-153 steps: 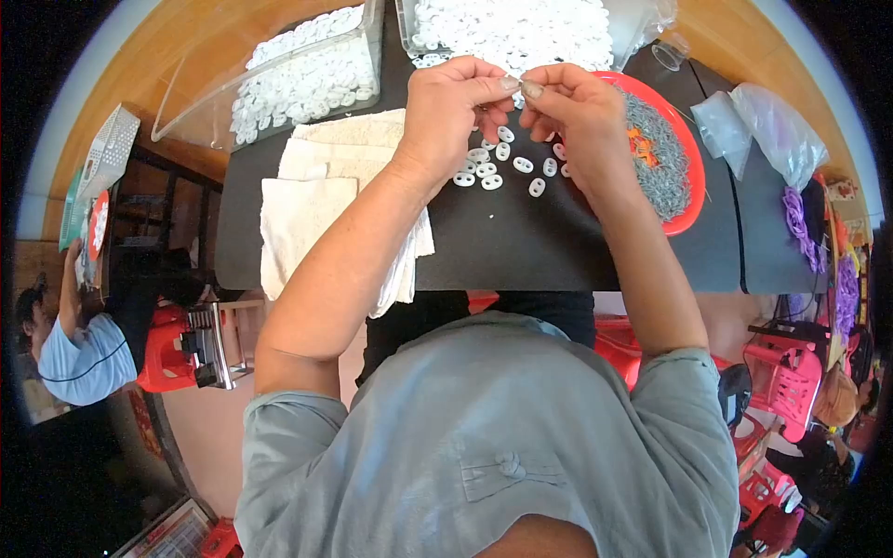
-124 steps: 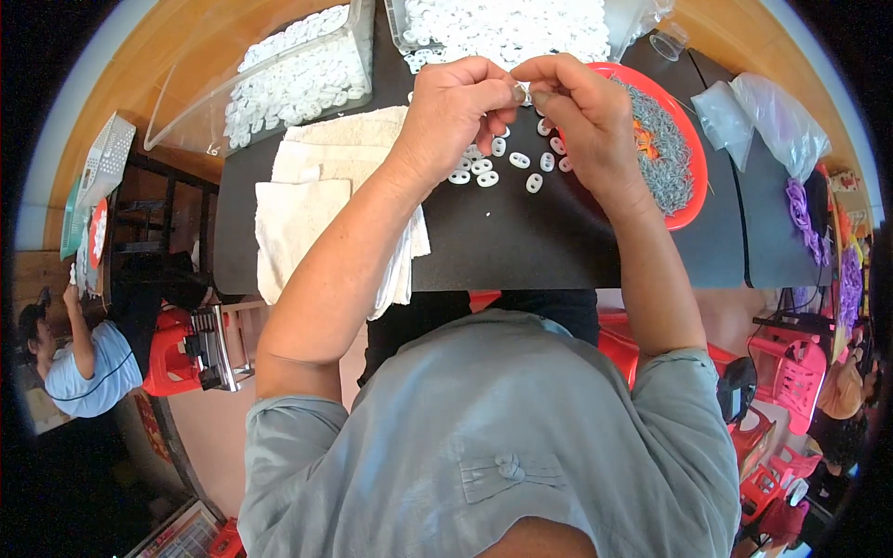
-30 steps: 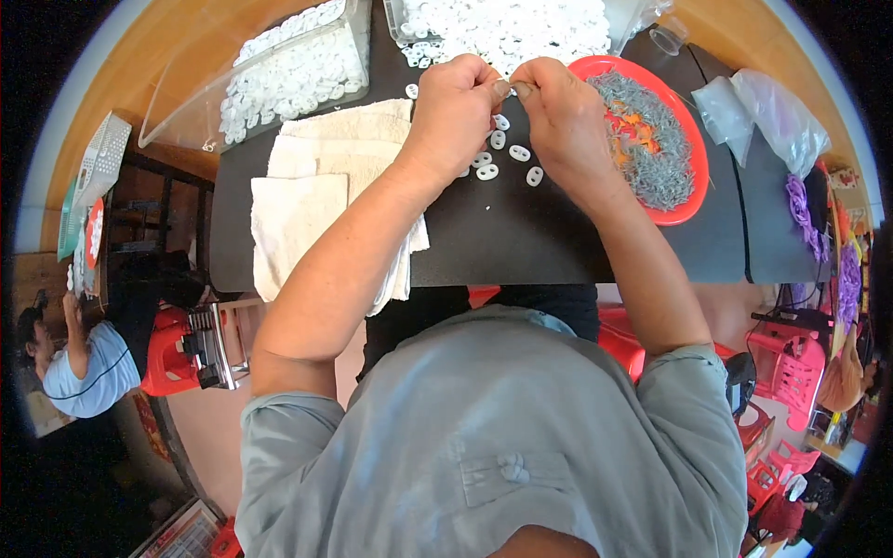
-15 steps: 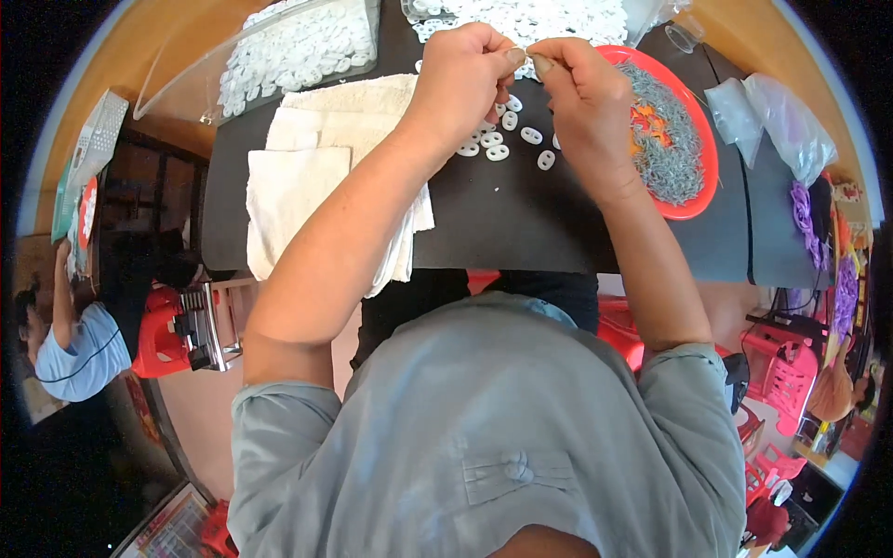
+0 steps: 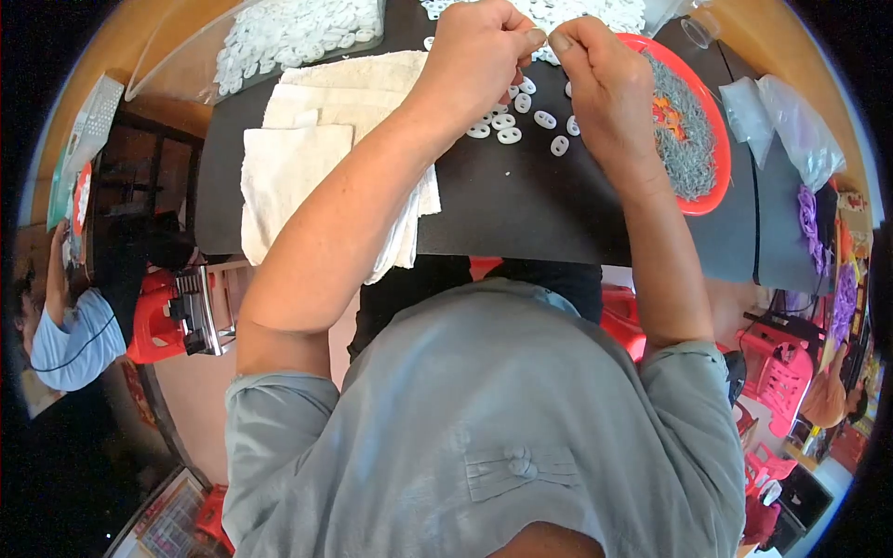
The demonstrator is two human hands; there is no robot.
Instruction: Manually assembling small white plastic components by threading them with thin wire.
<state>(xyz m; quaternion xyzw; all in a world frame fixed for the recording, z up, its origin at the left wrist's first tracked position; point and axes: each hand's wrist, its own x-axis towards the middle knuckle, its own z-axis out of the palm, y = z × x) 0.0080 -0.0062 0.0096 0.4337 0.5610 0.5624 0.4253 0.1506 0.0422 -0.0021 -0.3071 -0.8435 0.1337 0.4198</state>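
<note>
Over the far side of the dark table, my left hand (image 5: 476, 51) and my right hand (image 5: 609, 88) are raised close together, thumb and forefinger pinched on each. Whatever lies between the fingertips is too small to make out. Just below them on the table are loose white oval pieces with two holes, one of them a white oval piece (image 5: 509, 136) near my left wrist. Behind the hands spreads a pile of white pieces (image 5: 605, 13). Beside my right hand stands a red basin (image 5: 722, 172) holding short grey bits (image 5: 688, 169) and some orange pieces (image 5: 668, 116).
Folded cream cloths (image 5: 293, 172) lie left of my forearm. A clear container of white pieces (image 5: 288, 42) stands at the back left. Clear plastic bags (image 5: 798, 130) are at the right. Another person (image 5: 79, 339) sits at the far left.
My hands have shifted slightly farther out and to the right in the picture, still pinched near each other. The whole view has moved a little.
</note>
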